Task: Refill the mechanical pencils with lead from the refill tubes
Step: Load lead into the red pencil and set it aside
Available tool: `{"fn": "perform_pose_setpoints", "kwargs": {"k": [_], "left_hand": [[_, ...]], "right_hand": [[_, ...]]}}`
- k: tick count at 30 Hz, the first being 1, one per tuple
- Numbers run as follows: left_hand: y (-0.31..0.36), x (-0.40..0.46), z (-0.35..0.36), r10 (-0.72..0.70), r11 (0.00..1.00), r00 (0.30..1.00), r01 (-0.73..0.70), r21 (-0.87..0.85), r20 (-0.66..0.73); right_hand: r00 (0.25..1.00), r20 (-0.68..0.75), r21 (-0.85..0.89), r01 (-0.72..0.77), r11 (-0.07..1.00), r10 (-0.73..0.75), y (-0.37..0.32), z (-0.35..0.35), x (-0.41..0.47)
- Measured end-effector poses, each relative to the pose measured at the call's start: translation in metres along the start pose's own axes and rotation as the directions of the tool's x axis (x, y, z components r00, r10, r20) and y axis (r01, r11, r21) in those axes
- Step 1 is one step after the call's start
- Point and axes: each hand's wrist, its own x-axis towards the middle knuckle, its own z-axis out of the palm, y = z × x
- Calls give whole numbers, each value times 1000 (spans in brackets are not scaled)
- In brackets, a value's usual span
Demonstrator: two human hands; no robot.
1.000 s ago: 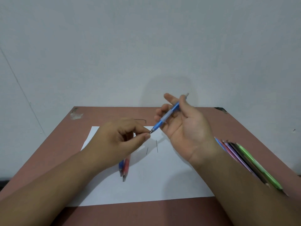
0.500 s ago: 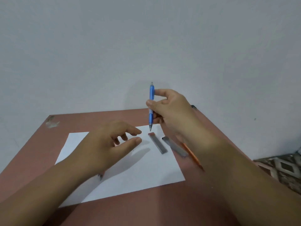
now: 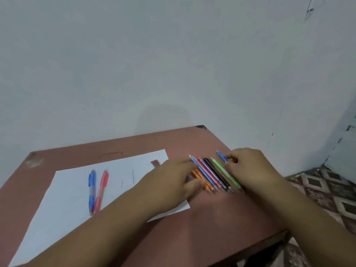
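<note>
The right hand [image 3: 248,166] pinched a blue pencil [image 3: 222,156] at the far end of a row of pencils [image 3: 213,174] (side by side on the table [image 3: 212,218]). The left hand [image 3: 173,182] lay open against the row's other side, and two pencils [image 3: 96,189] and loose leads [image 3: 133,176] rested on the paper [image 3: 67,199].

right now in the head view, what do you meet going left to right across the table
blue mechanical pencil → red mechanical pencil → two loose thin leads → left hand → row of coloured pencils → right hand
</note>
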Motion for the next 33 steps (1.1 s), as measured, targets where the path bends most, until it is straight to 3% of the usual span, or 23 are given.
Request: {"fn": "perform_pose_setpoints", "kwargs": {"k": [3,10,22,28,33], "left_hand": [[8,12,13,1,997,1000,-4,81,28],[12,19,22,44,980,997,-56,193,63],[7,4,8,58,993,998,-60,106,23],[-28,-33,-8,-91,985,995,84,150,43],[-65,-78,-43,-255,957,967,250,144,14]], "right_hand": [[1000,20,-87,16,996,-15,11,10,1],[998,-10,-54,61,997,-61,14,20,-5],[993,-53,-72,98,993,-102,10,19,-13],[961,-68,-138,258,956,-269,-14,22,-15],[872,-37,-137,480,866,-489,-47,38,-13]]}}
